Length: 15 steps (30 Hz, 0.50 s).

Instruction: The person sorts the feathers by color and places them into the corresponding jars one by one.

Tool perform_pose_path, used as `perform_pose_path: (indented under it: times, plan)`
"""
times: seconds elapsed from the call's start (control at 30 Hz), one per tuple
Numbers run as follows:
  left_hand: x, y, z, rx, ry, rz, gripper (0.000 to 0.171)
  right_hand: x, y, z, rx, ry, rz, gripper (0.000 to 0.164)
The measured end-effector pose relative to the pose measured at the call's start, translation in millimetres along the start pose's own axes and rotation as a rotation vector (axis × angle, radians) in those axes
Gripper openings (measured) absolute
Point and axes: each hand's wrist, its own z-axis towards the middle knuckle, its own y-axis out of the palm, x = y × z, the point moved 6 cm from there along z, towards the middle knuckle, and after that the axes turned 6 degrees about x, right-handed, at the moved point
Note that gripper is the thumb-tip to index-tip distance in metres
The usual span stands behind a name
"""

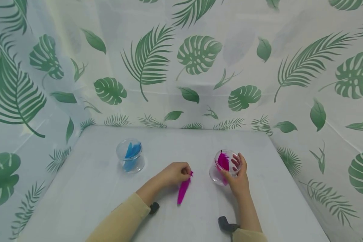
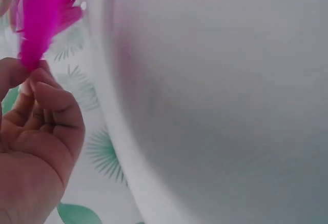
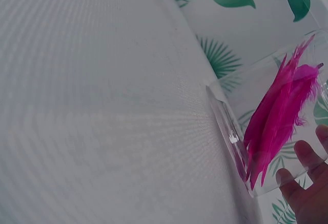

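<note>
My left hand (image 1: 173, 173) pinches a magenta feather (image 1: 184, 193) between thumb and fingertips, over the middle of the table. Its long vane points down towards me in the head view. The left wrist view has the fingertips at the narrow end of the feather (image 2: 38, 19). To the right, my right hand (image 1: 240, 181) grips a clear cup (image 1: 213, 174) round its side, thumb in front and fingers behind. Several magenta feathers (image 3: 279, 114) lean inside this cup, showing through its wall in the right wrist view.
On the left of the white table (image 1: 90, 188) stands another clear cup (image 1: 141, 165), with blue feathers (image 1: 133, 151) in it. A leaf-printed sheet (image 1: 157, 67) hangs behind and at both sides. Dark devices (image 1: 227, 225) sit at the wrists.
</note>
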Motion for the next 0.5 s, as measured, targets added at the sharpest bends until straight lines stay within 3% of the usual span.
perform_pose_path:
  times: [0.2,0.3,0.5]
  plan:
    - [7.9,-24.0,14.0,0.068,-0.055,-0.177,0.027,0.7,-1.3,-0.9,-0.001,0.012,0.003,0.100]
    - [12.9,-35.8,21.6,0.131,-0.089,-0.269,0.029,1.6,-1.3,-1.1,-0.007,0.027,0.006,0.100]
    - [23.1,-49.7,38.0,0.287,-0.213,-0.626,0.021,0.8,-0.6,-1.0,-0.012,0.023,0.017,0.100]
